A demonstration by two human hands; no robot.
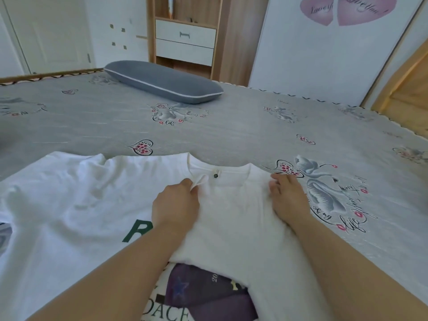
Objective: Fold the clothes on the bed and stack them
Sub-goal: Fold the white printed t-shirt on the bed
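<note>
Collar fabric of the white T-shirt (231,205), spread on the near bed (231,130), is pinched in the left hand (176,202) – likely to straighten the neckline – while the right hand (289,195) rests curled on its right shoulder, grip unclear, steadying it

A bed (231,135) with a grey cover printed with swans and pink hearts fills the middle of the view. A grey pillow (162,82) with white piping lies at twelve o'clock. Behind it stands a wooden shelf unit (222,38) with two white drawers (185,42). A white door (46,33) is at ten o'clock. At one o'clock, a white wardrobe panel (312,66) carries two pink heart stickers (342,9). Daylight is soft and even.
</note>
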